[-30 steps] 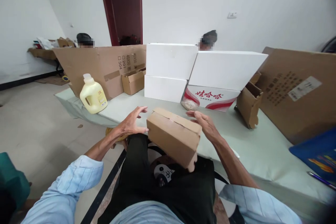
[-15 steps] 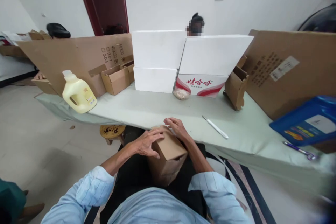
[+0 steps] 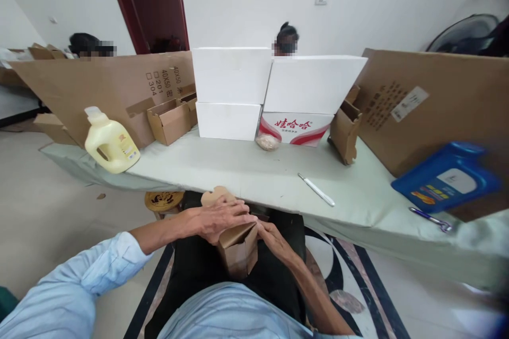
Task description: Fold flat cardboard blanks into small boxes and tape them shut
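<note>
A small brown cardboard box (image 3: 238, 259) rests on my lap, just below the table edge. Across its top lies my left hand (image 3: 222, 218), fingers stretched out flat and pointing right. A flap with a rounded, notched edge (image 3: 217, 194) sticks out beyond that hand. At the box's right upper edge is my right hand (image 3: 274, 238), its thumb and fingers closed on the cardboard. Both hands nearly meet at the fingertips. The inside of the box is hidden.
On the green-covered table (image 3: 230, 164) lie a white craft knife (image 3: 317, 189), a purple pen-like tool (image 3: 429, 219) and a small wrapped bundle (image 3: 268, 142). A yellow jug (image 3: 111, 143), blue jug (image 3: 445, 180), white boxes (image 3: 233, 77) and cardboard panels (image 3: 445, 111) stand around. Two people sit behind.
The box has shifted slightly left and its notched flap now shows. My left hand has moved further across the top; my right hand has come down from the far end to the right edge.
</note>
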The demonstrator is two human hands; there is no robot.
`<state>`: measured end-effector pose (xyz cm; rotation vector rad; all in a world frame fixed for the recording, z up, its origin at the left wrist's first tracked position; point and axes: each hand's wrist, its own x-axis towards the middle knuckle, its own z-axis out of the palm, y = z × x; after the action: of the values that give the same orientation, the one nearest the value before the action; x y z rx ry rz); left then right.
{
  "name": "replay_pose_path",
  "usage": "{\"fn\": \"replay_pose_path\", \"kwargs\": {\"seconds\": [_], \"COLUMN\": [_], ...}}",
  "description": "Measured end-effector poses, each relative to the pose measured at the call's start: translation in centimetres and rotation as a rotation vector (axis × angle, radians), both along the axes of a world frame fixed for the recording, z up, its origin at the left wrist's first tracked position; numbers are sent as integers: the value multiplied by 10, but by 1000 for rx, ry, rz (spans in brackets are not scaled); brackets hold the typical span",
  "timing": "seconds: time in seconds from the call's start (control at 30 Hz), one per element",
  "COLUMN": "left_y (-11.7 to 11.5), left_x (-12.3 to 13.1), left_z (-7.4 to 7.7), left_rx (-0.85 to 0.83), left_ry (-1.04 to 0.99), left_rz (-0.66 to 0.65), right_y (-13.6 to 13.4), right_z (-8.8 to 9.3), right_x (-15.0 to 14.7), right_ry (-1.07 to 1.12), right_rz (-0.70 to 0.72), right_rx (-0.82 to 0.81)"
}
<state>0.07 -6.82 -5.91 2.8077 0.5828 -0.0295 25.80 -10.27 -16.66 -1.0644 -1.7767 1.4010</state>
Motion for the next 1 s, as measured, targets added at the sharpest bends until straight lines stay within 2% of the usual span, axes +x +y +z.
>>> {"fn": "replay_pose_path", "kwargs": {"seconds": [0.07, 0.1, 0.2, 0.23, 0.3, 0.37, 0.43, 0.57, 0.7, 0.87, 0.93, 1.0], "left_y": [4, 8, 21, 24, 30, 36, 42, 60, 71, 68, 64, 59], "left_x": [-12, -22, -56, -67, -82, -90, -92, -93, -93, -87, -86, -85], "left_z": [12, 19, 34, 35, 31, 20, 8, -1, 0, -19, -26, -27], "left_rx": [4, 10, -9, -38, -111, -174, -229, -266, -120, 4, 11, -15], "left_ry": [-106, -189, -497, -609, -812, -974, -1098, -1297, -1388, -1102, -996, -949], "left_rz": [41, 87, 318, 408, 558, 651, 688, 703, 724, 757, 755, 742], "right_y": [7, 13, 45, 59, 85, 106, 119, 127, 128, 127, 125, 122], "right_z": [18, 27, 46, 50, 52, 50, 45, 36, 31, 32, 37, 46], "right_x": [13, 25, 80, 102, 142, 171, 185, 186, 181, 176, 169, 156], "right_ry": [-36, -66, -266, -401, -731, -1051, -1214, -1264, -1243, -1120, -1038, -949], "right_rz": [-66, -157, -563, -645, -715, -698, -657, -645, -674, -727, -721, -689], "right_rx": [162, 271, 636, 712, 707, 531, 386, 322, 341, 426, 484, 551]}}
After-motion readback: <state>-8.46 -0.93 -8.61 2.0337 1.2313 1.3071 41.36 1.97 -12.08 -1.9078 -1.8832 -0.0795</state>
